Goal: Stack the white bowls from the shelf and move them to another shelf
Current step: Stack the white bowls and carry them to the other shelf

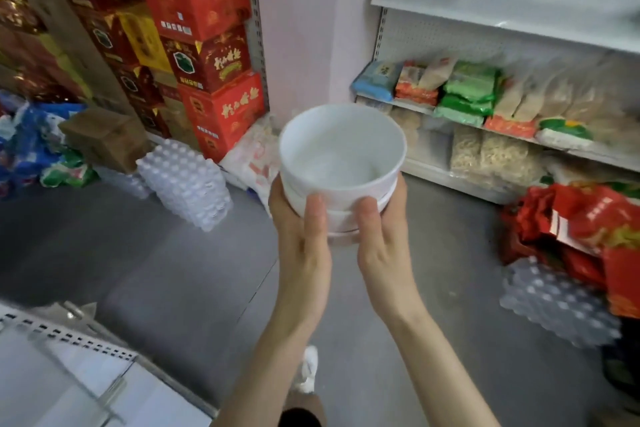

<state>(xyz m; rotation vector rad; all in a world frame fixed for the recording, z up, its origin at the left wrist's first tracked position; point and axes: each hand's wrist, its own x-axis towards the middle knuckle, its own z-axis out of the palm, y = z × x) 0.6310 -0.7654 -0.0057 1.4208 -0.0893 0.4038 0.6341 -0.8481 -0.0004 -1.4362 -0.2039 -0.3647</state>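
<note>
A stack of white bowls is held in the air in the middle of the view, above the grey floor. My left hand grips the stack's left side, thumb up on the front wall. My right hand grips the right side the same way, fingers wrapped behind. The top bowl is empty. A white shelf unit stands ahead to the right; its upper board is almost bare, with one pale object lying on it.
Bags of dried goods fill the lower shelves at right. Red cartons are piled at the left wall. Packs of water bottles and red bags lie on the floor. A white shelf edge sits at bottom left.
</note>
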